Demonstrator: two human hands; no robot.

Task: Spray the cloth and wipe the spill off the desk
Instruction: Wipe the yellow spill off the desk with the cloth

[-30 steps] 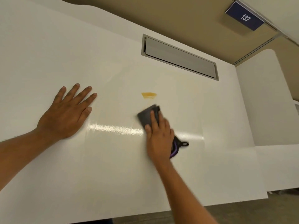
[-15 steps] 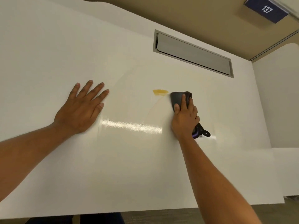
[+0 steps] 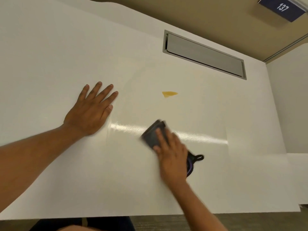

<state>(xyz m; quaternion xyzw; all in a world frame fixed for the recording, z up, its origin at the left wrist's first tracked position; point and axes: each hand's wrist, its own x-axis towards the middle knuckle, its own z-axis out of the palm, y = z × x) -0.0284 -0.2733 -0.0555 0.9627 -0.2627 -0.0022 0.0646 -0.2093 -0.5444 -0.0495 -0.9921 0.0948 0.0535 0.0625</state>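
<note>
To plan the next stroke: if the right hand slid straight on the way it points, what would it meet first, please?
Probably bare desk: the right hand points up-left, so its line seems to pass left of the yellow spill.

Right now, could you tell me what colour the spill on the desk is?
Yellow-amber; the spill shows clearly in the head view, the only one.

- A beige partition wall [image 3: 208, 15] stands behind the worktop.
- A dark blue rectangular sign [image 3: 282, 8] reads "137".
- A white side panel [image 3: 288, 97] stands at the right.
- Grey-brown carpet floor [image 3: 166, 222] shows below.
</note>
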